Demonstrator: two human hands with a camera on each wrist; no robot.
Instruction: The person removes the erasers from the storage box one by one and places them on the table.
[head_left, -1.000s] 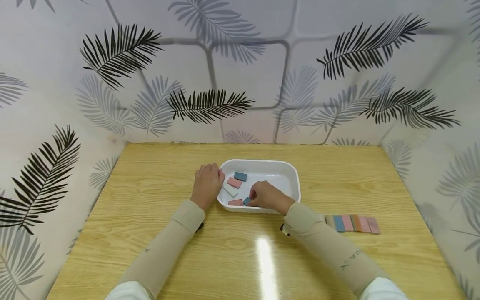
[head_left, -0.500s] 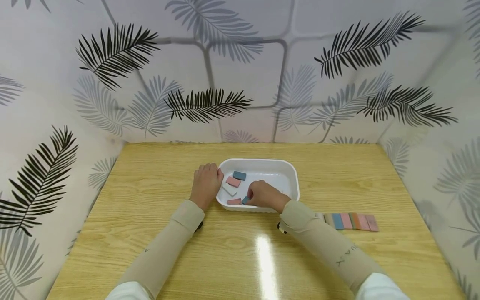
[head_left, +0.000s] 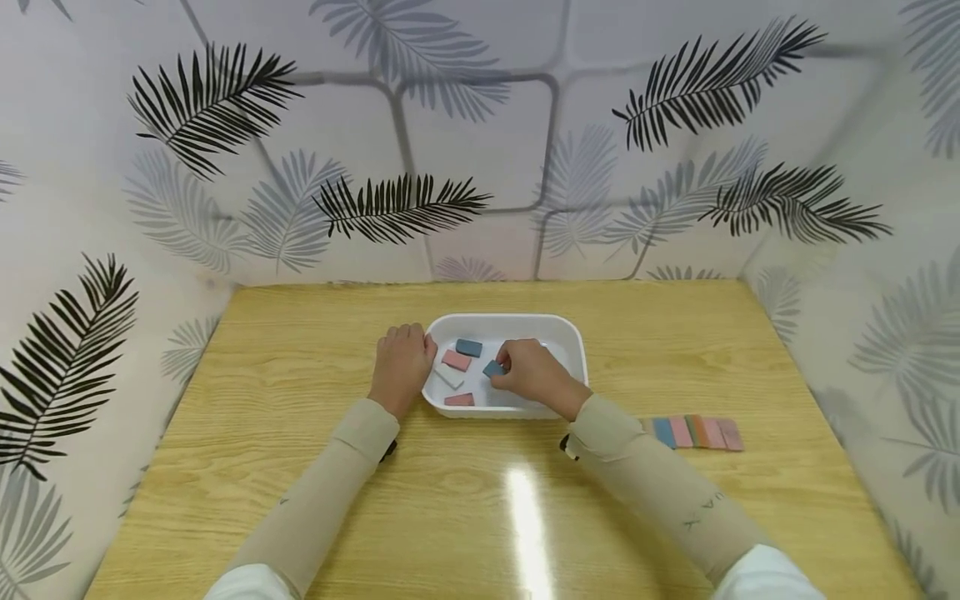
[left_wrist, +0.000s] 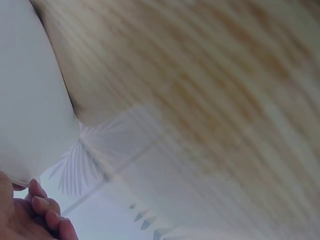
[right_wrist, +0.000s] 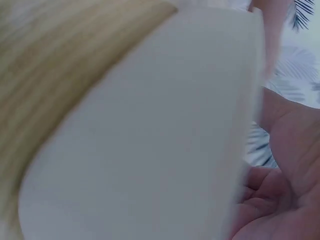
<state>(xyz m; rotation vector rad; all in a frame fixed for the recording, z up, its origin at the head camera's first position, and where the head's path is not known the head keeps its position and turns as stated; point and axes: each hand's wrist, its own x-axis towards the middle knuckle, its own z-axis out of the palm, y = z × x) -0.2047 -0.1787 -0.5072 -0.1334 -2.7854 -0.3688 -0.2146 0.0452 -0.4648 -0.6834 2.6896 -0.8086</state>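
Leaf-print wallpaper (head_left: pixel 480 150) fills the back and both sides of my head view, and below it lies a wood-grain surface (head_left: pixel 450 517) with the white tray (head_left: pixel 558 342) on it, which I take as my landmark. At the tray's left end I see the left hand (head_left: pixel 401 362), its fingers curled over the rim and gripping it. Over the middle of the tray is the right hand (head_left: pixel 534 373), reaching in across the near right part of the rim; its fingers pinch a small blue block (head_left: pixel 493 368), though I cannot tell whether that block touches the tray's floor. Four more pieces lie in the tray's left half: a darker block (head_left: pixel 468 347) of blue-grey towards the far wall, a pink block (head_left: pixel 456 360) just nearer, a white block (head_left: pixel 449 377) beside that, and a salmon block (head_left: pixel 459 400) close to the near wall. To the right of the tray and nearer the person, a row of coloured blocks (head_left: pixel 697 432) lies side by side on the surface, its left end partly hidden by the right sleeve (head_left: pixel 675 483). From the left wrist I get the tray's pale outer wall along the left edge, with the left hand's bent fingers against its rim at the bottom corner. My right wrist view is blurred and mostly tray wall; the right hand shows at its right edge, the fingertips and the pinched block hidden behind that wall.
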